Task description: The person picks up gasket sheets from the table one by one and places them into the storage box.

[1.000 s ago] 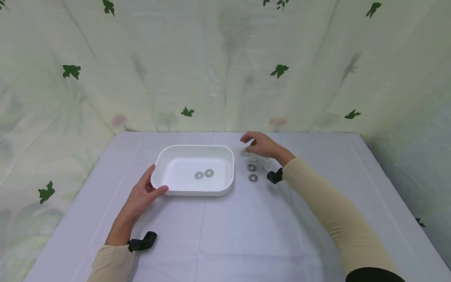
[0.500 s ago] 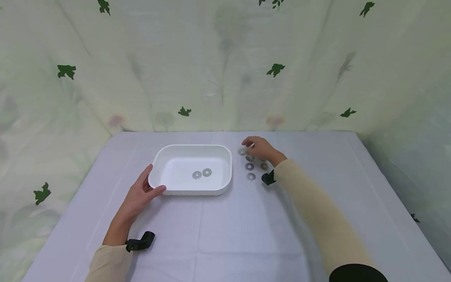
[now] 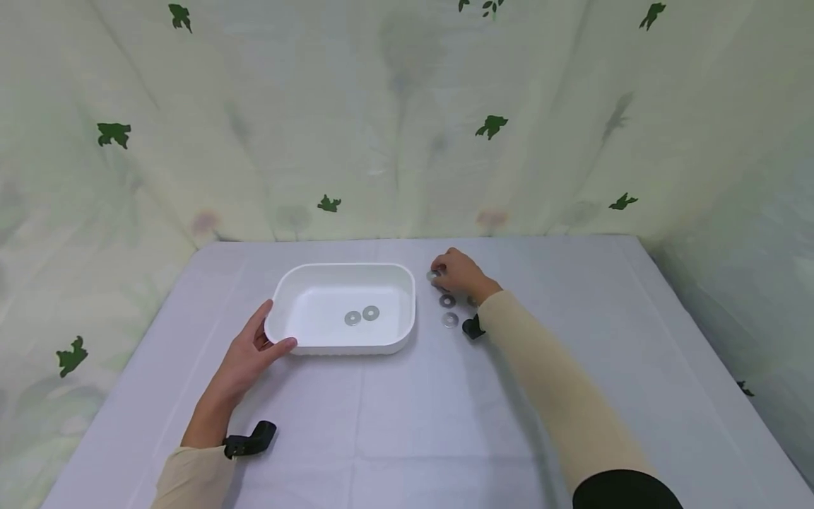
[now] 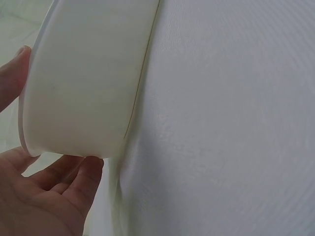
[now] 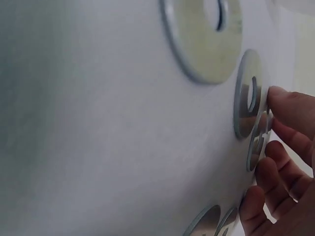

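Observation:
My left hand holds the near left corner of a white tray, its thumb at the rim. In the left wrist view, fingertips press against the tray's end wall. Two flat metal washers lie inside the tray. To its right, my right hand reaches down to the farthest washer, pinching it between thumb and index finger. Closer to me on the cloth are a dark washer and a lighter washer. The right hand and wrist partly hide other washers.
A white cloth covers the table, whose far edge meets a pale curtain with green leaf shapes. In the right wrist view, several washers, including a big near washer, lie flat around the fingers.
My right hand has come down and closed its thumb and index finger on the farthest washer. The left hand keeps its hold on the tray. The head view has shifted slightly.

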`<state>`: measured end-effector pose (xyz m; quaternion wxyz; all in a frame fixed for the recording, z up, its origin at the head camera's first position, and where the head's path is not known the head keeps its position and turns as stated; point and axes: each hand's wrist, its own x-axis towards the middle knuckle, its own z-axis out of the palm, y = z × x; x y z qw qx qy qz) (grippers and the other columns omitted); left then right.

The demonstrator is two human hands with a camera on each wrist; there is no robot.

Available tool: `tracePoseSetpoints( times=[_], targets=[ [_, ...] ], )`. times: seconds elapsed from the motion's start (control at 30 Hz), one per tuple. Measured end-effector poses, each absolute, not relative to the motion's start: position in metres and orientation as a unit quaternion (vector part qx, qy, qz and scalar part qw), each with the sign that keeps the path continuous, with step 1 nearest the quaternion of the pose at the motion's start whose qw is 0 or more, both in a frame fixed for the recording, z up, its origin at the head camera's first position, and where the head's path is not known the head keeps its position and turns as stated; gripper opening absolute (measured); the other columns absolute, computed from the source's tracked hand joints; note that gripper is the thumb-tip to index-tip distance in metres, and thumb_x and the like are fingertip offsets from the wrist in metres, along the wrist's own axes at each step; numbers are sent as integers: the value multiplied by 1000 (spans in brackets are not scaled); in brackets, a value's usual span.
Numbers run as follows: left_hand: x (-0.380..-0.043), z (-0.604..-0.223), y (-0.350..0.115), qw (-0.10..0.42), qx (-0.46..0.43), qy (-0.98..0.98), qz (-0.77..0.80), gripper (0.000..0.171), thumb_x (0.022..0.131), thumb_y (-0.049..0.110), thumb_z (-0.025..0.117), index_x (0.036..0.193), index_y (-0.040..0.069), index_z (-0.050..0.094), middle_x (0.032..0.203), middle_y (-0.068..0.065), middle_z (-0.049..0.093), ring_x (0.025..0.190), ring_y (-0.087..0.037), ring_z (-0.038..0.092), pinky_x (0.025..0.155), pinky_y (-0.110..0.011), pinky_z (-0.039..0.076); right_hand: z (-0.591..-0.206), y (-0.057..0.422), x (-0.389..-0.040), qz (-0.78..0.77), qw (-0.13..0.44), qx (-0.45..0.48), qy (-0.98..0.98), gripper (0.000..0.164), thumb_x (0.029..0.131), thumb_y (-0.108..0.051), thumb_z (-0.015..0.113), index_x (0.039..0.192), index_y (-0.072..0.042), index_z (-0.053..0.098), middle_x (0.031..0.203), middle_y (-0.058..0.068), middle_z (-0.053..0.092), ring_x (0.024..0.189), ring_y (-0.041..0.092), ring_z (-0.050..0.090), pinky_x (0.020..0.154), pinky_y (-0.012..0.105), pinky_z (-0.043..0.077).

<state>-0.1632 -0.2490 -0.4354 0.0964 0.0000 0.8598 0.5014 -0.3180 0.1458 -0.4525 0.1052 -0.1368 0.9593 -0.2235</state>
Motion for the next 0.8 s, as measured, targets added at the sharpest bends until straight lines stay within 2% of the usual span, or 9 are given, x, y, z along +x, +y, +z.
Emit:
tracePoseSetpoints(
  times=[0.2,0.33,0.47,0.8],
  targets=[
    [-163,-436,-249,96,0,861,500,102,92,31,71,161,20,-3,166,-16,16,148,-37,31,82,4,36,-444,142,-320,-231,145,-115,955,35,93,-21,65,124,-6,63,124,11,58,109,24,53,102,38,45],
    [-164,-435,-250,96,0,861,500,102,92,32,71,161,20,-3,166,-16,15,148,-37,31,82,4,36,-437,140,-326,-230,172,-117,951,28,89,-16,63,115,-5,64,109,9,64,96,21,57,89,34,47],
    [-164,-433,-250,93,0,861,501,102,92,31,71,161,20,-3,167,-16,14,148,-38,30,82,5,35,-434,139,-331,-239,199,-103,945,22,88,-16,64,108,-8,64,96,6,63,85,19,57,78,31,45],
    [-164,-435,-248,93,-3,861,500,102,92,32,71,161,19,-2,166,-16,16,148,-37,31,83,5,35,-436,140,-330,-239,204,-86,945,23,87,-17,63,109,-9,62,97,6,62,86,19,57,77,31,45]
  ],
)
